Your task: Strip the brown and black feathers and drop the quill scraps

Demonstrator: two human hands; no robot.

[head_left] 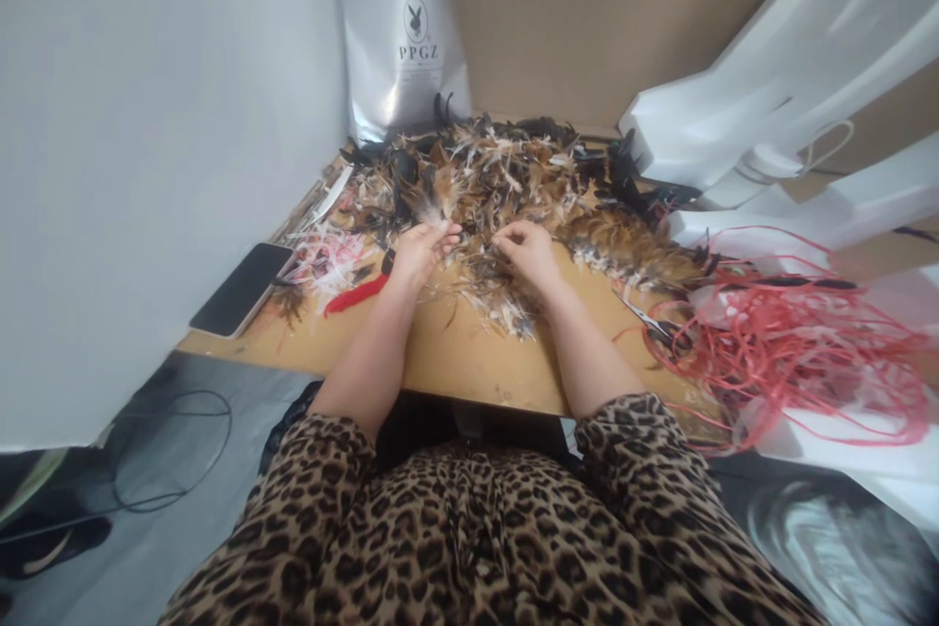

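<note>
A large pile of brown, black and whitish feathers (528, 166) spreads over the wooden table in front of me. My left hand (426, 249) is closed at the pile's near edge, its fingers pinching a few pale brown feathers (434, 201) whose fluffy ends point away from me. Across a small gap, my right hand (526, 249) has thumb and forefinger bent together over the pile. Whatever lies between those fingertips is too small to make out. Closer to me, between my forearms, lies a loose clump of feathers (506, 308).
On the left are a phone (242, 289), a red strip (356, 295) and pink-white strands (327, 257). At right, scissors (652, 321) lie beside tangled red string (799, 352). A silver bag (411, 29) stands behind the pile, and white foam pieces (807, 205) border the right side.
</note>
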